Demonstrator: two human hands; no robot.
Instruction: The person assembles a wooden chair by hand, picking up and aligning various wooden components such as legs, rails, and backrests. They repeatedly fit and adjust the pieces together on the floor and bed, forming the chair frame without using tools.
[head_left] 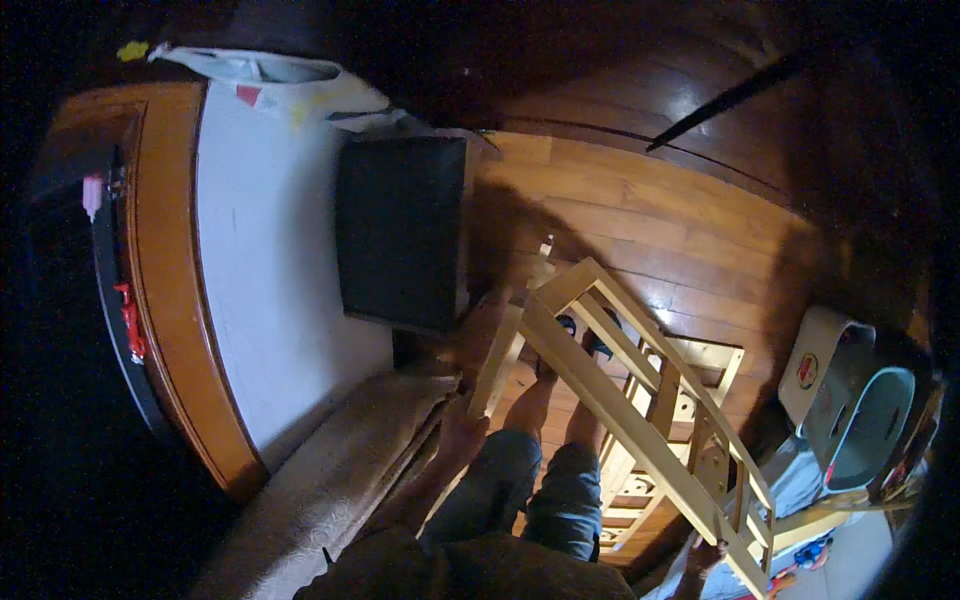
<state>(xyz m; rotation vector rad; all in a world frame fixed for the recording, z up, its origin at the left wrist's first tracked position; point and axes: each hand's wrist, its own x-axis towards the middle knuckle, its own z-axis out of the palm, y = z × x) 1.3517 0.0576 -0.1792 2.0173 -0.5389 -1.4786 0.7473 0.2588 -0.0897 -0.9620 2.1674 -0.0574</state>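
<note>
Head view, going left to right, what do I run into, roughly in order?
Pink object, red object, white surface, black box, pale wooden frame, pale green tub.

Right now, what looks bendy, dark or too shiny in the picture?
In the head view, the fisheye lens bends the brown wooden trim, and the corners are nearly black; in the head view, glare shines on the floor beside the wooden frame.
</note>
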